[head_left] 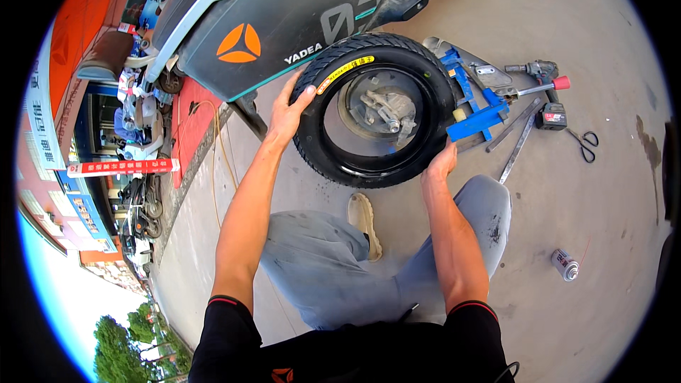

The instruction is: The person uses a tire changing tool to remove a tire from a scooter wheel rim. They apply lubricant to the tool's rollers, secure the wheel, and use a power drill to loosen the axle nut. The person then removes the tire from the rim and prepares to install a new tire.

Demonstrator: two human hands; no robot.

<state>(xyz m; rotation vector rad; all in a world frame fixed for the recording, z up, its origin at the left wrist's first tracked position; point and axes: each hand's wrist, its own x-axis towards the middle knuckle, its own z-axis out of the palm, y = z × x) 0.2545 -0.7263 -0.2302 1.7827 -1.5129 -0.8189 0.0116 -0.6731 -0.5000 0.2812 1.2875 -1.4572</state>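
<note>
A black tyre (323, 157) with a chunky tread and a yellow label stands tilted in front of me, held between both hands. My left hand (289, 108) is closed on its left edge, the thumb on the sidewall and the fingers behind the tread. At the lower right edge, my right hand (440, 162) grips the tyre, its fingers partly hidden. Just above that hand, a blue metal clamp-like tool (474, 125) with a red-ended handle lies against the tyre's right side. Through the tyre's opening shows a greyish round hub-like part (386, 110) with metal fittings.
A dark grey electric scooter (284, 21) lies across the top. On the concrete at right are a cordless impact wrench (550, 99), flat metal bars (520, 145), black-handled scissors (588, 147) and a spray can (565, 265). Shopfronts and parked scooters (145, 206) line the left.
</note>
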